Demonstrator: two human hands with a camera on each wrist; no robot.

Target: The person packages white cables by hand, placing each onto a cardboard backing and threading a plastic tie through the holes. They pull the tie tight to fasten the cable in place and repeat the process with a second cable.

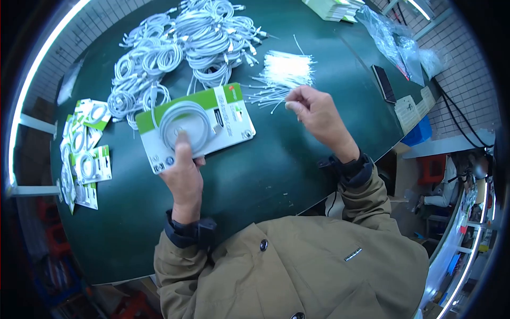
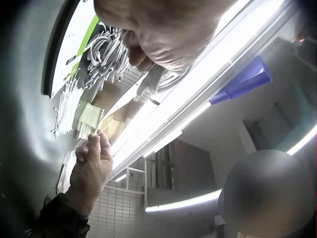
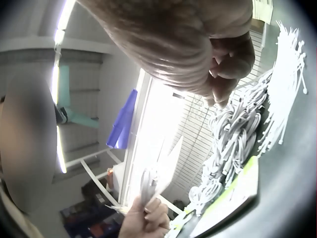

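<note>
In the head view my left hand [image 1: 183,183] grips a green-and-white packaging card [image 1: 234,127] by its lower edge. Its thumb presses a coiled white USB cable [image 1: 199,114] flat against the card's front, and the fingers behind are mostly hidden. My right hand [image 1: 319,117], raised beside a pile of white cable ties [image 1: 287,68], has thumb and forefinger together. A thin pale cable tie [image 2: 103,130] shows at those fingertips in the left wrist view.
Many coiled white cables [image 1: 207,32] heap at the table's back left. Carded cables [image 1: 87,162] lie at the left edge. A phone [image 1: 383,84], clear plastic bags [image 1: 393,42] and stacked cards [image 1: 334,8] lie to the right along the green table [image 1: 255,186].
</note>
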